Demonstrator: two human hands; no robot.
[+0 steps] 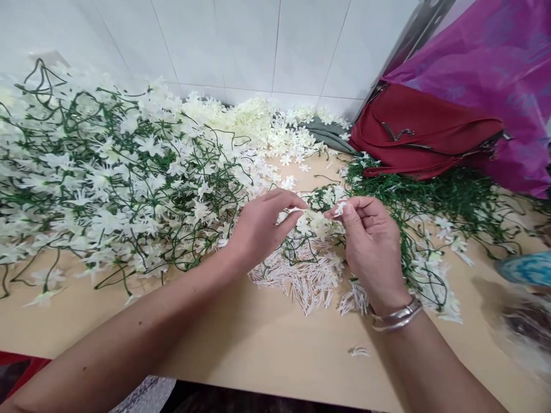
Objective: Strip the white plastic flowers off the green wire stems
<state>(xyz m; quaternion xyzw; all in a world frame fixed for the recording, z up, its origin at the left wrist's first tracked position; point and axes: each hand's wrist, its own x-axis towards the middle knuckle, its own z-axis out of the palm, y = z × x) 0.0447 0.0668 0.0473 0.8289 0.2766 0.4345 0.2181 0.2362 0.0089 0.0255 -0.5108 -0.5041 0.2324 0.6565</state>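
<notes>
My left hand [260,226] hovers over the wooden table [267,344], its thumb and fingers pinched together on a small white artificial flower part [301,213]. My right hand [372,244], with metal bangles on the wrist, pinches a small white blossom [340,207] between thumb and forefinger. Both hands meet over a green wire stem with white flowers [321,221]. Just below them lies a heap of small white plastic stamens [307,278].
A big pile of finished white-flowered green stems [112,172] fills the left. Loose cream petals [267,123] lie at the back by the tiled wall. Bare green stems [447,201] spread at right below a red handbag [426,135] and purple cloth [495,69].
</notes>
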